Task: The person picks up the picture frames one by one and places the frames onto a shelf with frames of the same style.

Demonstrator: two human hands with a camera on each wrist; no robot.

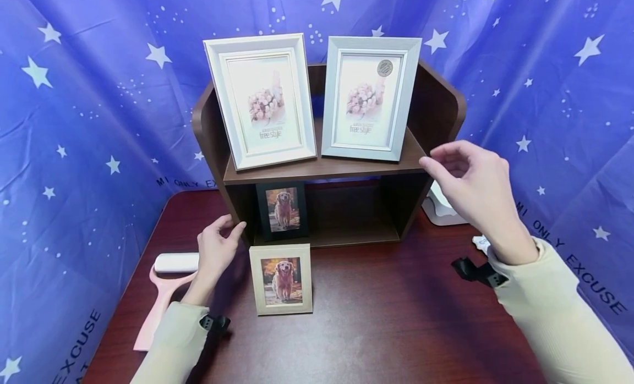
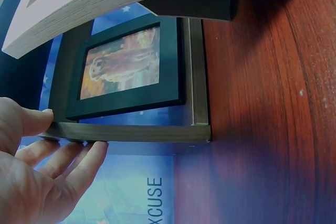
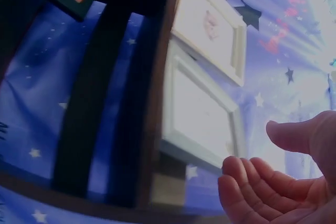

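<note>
My left hand (image 1: 216, 249) grips the left side panel of a brown wooden shelf (image 1: 317, 168), thumb on the inner face and fingers on the outer, as the left wrist view shows. My right hand (image 1: 475, 191) is raised by the shelf's right end, holding nothing, its thumb and loosely bent fingers apart. Nearest to it on the upper board leans a grey-blue picture frame (image 1: 334, 98). Beside that leans a white picture frame (image 1: 223, 98). In the lower compartment stands a black picture frame (image 2: 170, 72) with a dog photo. A cream picture frame (image 1: 282, 251) stands in front on the table.
A pink-handled lint roller (image 1: 158, 304) lies left of my left forearm on the dark red table (image 1: 386, 318). Behind my right hand are a white object (image 1: 443, 210) and a small white piece (image 1: 480, 242). A blue starry curtain (image 1: 99, 125) surrounds the table.
</note>
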